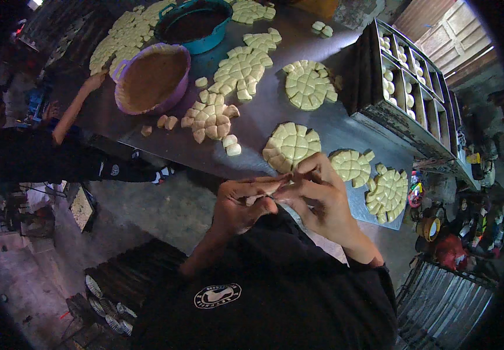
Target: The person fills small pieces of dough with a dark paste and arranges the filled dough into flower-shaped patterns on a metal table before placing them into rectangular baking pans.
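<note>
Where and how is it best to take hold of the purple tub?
Probably grip the tub by its left handle, coming from the left: it sticks out beyond the rim. A second hold opposite may help, as the tub is wide.

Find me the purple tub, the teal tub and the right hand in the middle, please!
Purple tub [183,76]: head view, on its right side wall.
Teal tub [216,40]: head view, on its lower right wall.
Right hand [325,201]: head view, on the back of it.
</note>
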Tool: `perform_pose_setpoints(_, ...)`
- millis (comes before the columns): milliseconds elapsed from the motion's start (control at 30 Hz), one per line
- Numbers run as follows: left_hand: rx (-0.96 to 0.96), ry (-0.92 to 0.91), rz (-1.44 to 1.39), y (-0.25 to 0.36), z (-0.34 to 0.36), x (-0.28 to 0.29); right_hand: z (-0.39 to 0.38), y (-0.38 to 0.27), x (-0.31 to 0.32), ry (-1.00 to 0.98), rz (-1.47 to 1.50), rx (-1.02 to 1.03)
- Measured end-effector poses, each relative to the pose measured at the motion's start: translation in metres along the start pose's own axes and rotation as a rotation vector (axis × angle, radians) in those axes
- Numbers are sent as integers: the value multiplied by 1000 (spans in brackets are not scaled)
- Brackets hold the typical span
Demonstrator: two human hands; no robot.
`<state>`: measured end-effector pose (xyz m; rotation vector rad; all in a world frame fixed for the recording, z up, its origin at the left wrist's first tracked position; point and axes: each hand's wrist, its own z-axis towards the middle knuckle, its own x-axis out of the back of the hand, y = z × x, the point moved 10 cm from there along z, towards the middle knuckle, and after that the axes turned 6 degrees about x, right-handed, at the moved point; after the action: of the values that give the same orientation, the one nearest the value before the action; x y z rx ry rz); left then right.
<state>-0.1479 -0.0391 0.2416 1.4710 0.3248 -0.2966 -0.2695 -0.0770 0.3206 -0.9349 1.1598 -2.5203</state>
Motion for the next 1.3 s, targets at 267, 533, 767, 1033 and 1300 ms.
perform_pose_setpoints(267,343,58,-154,-77,-2,39,-5,26,-27,-91,200,-160)
perform_pose_setpoints(533,663,137,-126,-128,-36,108,-13,92,-109,-108,28,-251)
perform_pose_setpoints(767,409,232,216,-121,12,174,-47,201,-175,60,530,-902)
perform_pose_setpoints(1033,585,294,352,-139,44,261,-12,256,-154,-40,-320,-714)
perform_pose_setpoints(1300,204,87,735,-83,84,254,29,260,-145,20,-424,-613)
